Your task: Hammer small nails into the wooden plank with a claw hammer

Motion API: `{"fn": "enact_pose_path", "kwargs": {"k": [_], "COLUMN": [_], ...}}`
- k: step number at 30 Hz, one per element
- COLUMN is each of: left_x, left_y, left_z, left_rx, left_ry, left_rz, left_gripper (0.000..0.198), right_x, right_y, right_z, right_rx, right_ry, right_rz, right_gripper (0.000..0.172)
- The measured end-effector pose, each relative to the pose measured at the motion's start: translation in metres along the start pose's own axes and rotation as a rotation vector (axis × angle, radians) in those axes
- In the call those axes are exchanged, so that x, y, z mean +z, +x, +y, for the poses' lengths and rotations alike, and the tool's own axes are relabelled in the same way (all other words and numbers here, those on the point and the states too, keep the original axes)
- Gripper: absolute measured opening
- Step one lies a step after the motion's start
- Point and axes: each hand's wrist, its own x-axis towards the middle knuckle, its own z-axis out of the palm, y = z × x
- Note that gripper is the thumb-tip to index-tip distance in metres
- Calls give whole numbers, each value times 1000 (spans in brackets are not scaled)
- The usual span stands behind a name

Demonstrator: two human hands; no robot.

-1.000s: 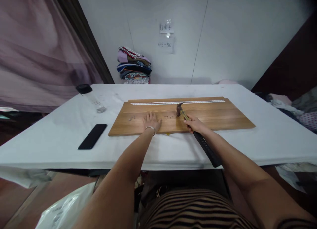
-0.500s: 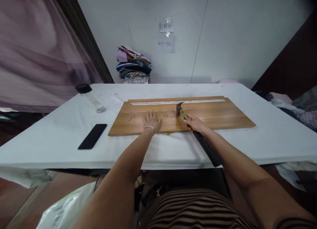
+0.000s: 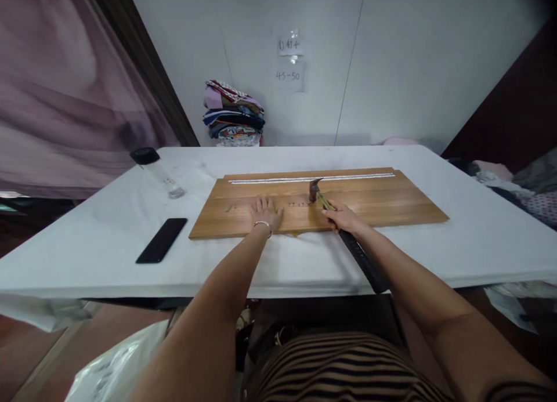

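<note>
A wooden board point(image 3: 383, 202) lies flat on the white-covered table, with two white strips point(image 3: 270, 181) along its far side. My left hand point(image 3: 265, 214) rests palm down on the board, fingers spread, a bracelet at the wrist. Right of it, several small nails point(image 3: 298, 205) stand in a short row. My right hand point(image 3: 342, 217) grips a claw hammer point(image 3: 322, 200) by the upper handle. The hammer's head is over the right end of the nail row; whether it touches a nail I cannot tell. A few loose nails point(image 3: 230, 207) lie left of my left hand.
A black phone point(image 3: 162, 241) lies on the table point(image 3: 108, 251) left of the board. Behind it a clear bottle with a dark lid point(image 3: 162, 174) lies tilted. Folded cloths point(image 3: 235, 115) are stacked by the wall, below paper signs point(image 3: 290, 76).
Almost nothing differs. The view has shifted very slightly; both hands and the hammer keep nearly the same places over the board.
</note>
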Motion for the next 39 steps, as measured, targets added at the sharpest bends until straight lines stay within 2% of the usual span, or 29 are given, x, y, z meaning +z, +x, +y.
{"fn": "enact_pose_path", "kwargs": {"k": [20, 39], "left_x": [7, 6], "left_y": [6, 5], "left_z": [-4, -3], "left_rx": [3, -11], "left_ry": [-15, -2], "left_rz": [15, 5], "left_gripper": [77, 78], "right_x": [0, 0], "right_y": [-5, -5], "right_z": [-4, -2], "right_rx": [19, 5], "right_ry": [25, 18], "right_rz": [-9, -23], "right_gripper": [22, 26]}}
